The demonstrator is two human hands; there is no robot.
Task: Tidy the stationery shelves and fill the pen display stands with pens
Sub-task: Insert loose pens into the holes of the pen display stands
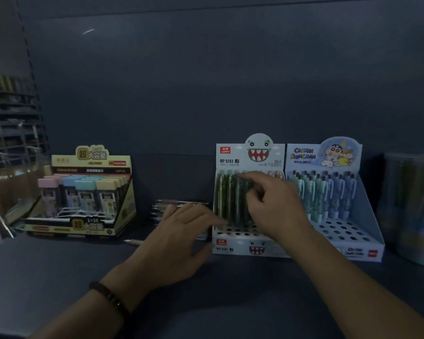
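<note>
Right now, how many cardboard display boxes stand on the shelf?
3: a yellow box at left, the monster-face stand in the middle, and the cartoon stand right beside it. More may lie beyond the frame.

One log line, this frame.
left hand: at monster stand left edge | right hand: curled on green pens | front holes: empty | loose pens: beside stand

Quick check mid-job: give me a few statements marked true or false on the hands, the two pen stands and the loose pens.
1. The right hand grips green pens in the monster stand. True.
2. The Crayon Shin-chan stand stands left of the monster stand. False: it stands to its right.
3. The front holes in both stands are empty. True.
4. The left hand holds a pen. False: its fingers lie straight against the monster stand's left side; loose pens lie behind it.
</note>
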